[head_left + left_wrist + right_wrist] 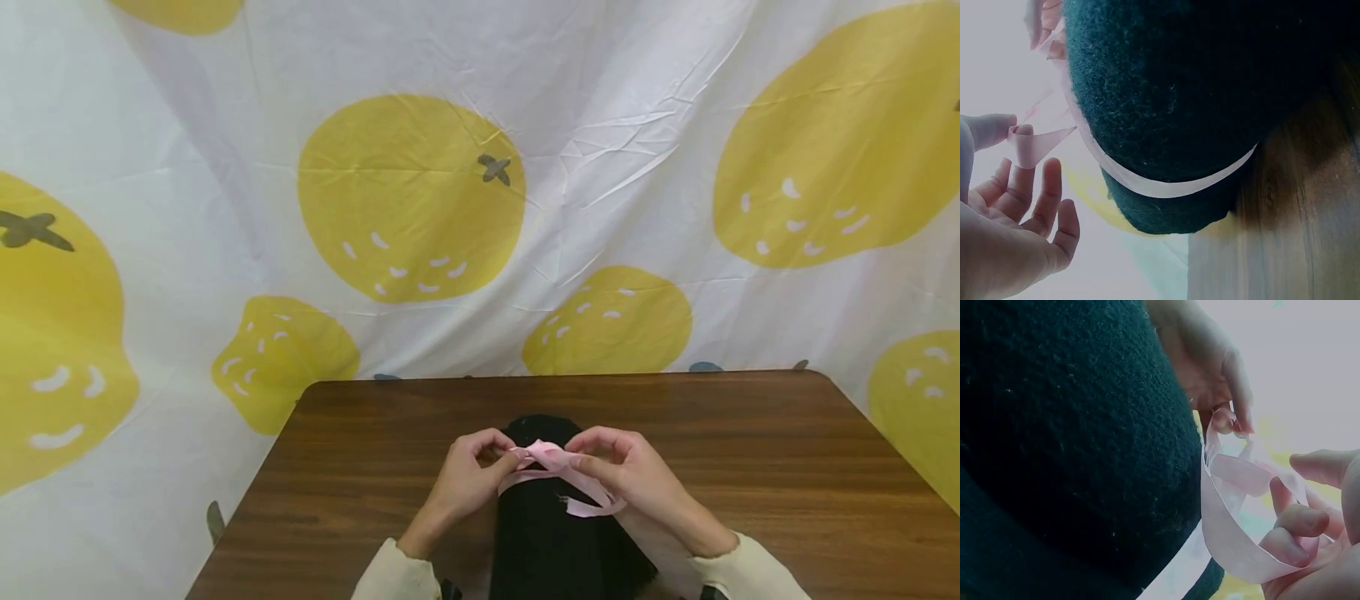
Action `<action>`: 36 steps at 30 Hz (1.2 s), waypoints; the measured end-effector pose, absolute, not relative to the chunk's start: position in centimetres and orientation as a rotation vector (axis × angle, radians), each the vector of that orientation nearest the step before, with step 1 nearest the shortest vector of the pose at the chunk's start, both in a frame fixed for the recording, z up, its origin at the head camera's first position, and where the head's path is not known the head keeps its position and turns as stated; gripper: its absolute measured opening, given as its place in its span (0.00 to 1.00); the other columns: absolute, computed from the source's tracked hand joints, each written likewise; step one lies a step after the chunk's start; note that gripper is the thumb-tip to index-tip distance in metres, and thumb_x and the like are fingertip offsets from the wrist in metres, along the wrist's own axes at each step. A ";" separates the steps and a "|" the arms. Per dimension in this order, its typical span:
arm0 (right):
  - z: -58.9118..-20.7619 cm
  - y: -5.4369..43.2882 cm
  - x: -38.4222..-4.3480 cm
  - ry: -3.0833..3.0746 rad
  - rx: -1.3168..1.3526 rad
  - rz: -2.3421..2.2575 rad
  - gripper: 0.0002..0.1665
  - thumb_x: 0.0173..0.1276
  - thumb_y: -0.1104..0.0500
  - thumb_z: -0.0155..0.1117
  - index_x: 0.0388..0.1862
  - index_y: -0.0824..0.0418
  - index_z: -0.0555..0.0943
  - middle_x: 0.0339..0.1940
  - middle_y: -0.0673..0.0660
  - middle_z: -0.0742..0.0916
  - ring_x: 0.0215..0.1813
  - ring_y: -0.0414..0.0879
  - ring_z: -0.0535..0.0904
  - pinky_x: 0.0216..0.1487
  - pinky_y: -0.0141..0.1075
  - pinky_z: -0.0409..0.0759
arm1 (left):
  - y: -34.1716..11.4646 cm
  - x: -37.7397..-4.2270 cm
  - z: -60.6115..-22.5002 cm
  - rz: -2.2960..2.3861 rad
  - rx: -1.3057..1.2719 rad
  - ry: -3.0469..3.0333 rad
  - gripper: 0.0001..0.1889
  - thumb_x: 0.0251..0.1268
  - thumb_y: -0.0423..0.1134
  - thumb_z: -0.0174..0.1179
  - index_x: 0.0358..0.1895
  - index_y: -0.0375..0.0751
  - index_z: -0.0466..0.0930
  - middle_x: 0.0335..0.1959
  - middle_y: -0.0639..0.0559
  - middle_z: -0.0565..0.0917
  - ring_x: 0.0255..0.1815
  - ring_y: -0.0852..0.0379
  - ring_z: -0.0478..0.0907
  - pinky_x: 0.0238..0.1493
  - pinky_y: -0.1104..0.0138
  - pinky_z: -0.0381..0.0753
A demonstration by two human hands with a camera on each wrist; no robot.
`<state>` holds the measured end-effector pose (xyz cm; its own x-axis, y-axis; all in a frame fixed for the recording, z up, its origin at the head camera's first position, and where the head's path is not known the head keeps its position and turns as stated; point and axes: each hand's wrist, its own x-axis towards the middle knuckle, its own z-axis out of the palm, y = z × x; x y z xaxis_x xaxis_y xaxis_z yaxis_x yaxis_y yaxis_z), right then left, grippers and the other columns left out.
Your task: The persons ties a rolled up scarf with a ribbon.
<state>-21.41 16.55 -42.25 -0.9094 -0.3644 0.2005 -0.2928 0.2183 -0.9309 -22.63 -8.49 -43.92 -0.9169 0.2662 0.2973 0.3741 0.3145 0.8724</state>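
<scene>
A pink ribbon [549, 455] circles a dark, fuzzy cloth bundle [546, 542] that lies on the table, and its upper part forms a loose twist on top. My left hand [467, 477] pinches a ribbon piece between thumb and index finger; in the left wrist view this piece folds over the index fingertip. Across from it, my right hand [647, 479] holds the ribbon's other side. The right wrist view shows a wide ribbon loop [1229, 544] running to the right hand's curled fingers [1297, 528]. One frayed ribbon end hangs below the right hand over the bundle.
The brown wooden table [375, 433] extends around the bundle to a rounded back edge. Behind it hangs a white cloth [600, 200] printed with large yellow fruits. Cream sleeves [397, 573] cover both forearms.
</scene>
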 end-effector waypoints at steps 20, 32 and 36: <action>-42.0 16.7 -21.6 2.406 -0.604 -1.714 0.11 0.71 0.55 0.64 0.40 0.63 0.85 0.26 0.55 0.83 0.27 0.46 0.77 0.20 0.33 0.71 | -8.6 -22.8 -43.8 -1.807 -0.696 -2.293 0.04 0.64 0.36 0.66 0.33 0.40 0.84 0.20 0.49 0.79 0.25 0.64 0.73 0.27 0.73 0.71; -42.2 17.2 -21.8 2.427 -0.693 -1.736 0.08 0.71 0.59 0.64 0.40 0.63 0.84 0.25 0.56 0.84 0.28 0.42 0.78 0.22 0.31 0.68 | -9.0 -22.8 -43.7 -1.820 -0.741 -2.252 0.05 0.63 0.36 0.66 0.31 0.40 0.83 0.17 0.55 0.69 0.20 0.67 0.65 0.22 0.75 0.62; -42.2 17.4 -21.8 2.432 -0.701 -1.738 0.08 0.71 0.60 0.63 0.41 0.64 0.84 0.26 0.56 0.84 0.30 0.43 0.80 0.24 0.31 0.68 | -9.3 -22.8 -43.7 -1.827 -0.711 -2.283 0.05 0.63 0.36 0.67 0.31 0.40 0.84 0.17 0.57 0.67 0.19 0.67 0.63 0.21 0.75 0.59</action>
<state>-21.76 17.37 -42.22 -0.8934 -0.4019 0.2011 -0.3204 0.2559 -0.9120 -22.77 -9.35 -43.66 -0.8801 0.2771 0.3855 0.4368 0.1547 0.8861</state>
